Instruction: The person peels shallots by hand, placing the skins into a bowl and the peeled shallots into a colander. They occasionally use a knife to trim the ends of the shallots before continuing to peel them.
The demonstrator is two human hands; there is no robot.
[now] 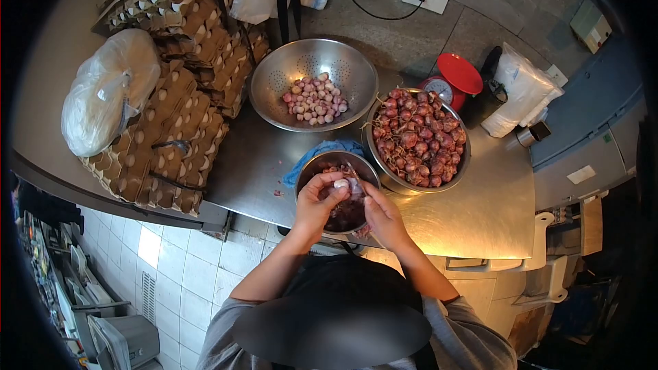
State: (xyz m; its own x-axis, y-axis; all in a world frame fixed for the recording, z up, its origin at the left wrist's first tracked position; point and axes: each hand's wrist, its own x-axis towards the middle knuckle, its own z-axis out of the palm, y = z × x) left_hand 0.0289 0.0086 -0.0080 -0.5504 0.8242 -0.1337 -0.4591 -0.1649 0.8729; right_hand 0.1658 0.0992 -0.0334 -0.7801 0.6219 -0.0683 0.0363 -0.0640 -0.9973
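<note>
Over a metal bowl (pixel 351 220) holding skins and dark contents, my left hand (pixel 314 207) pinches a pale peeled shallot (pixel 341 183) between thumb and fingers. My right hand (pixel 385 220) is closed around what looks like a small knife (pixel 354 173), its thin blade pointing up beside the shallot. Its handle is mostly hidden by the fingers. Behind the bowl stands a steel colander (pixel 269 99) with peeled shallots (pixel 317 99). To the right, a large metal bowl (pixel 375 154) is heaped with unpeeled red shallots (pixel 419 138).
A blue cloth (pixel 301 164) lies by the small bowl on the steel table (pixel 493 212). Stacked egg trays (pixel 161 147) and a plastic bag (pixel 110 92) fill the left. At the back right are a red scale (pixel 459 74) and a white bag (pixel 517 89).
</note>
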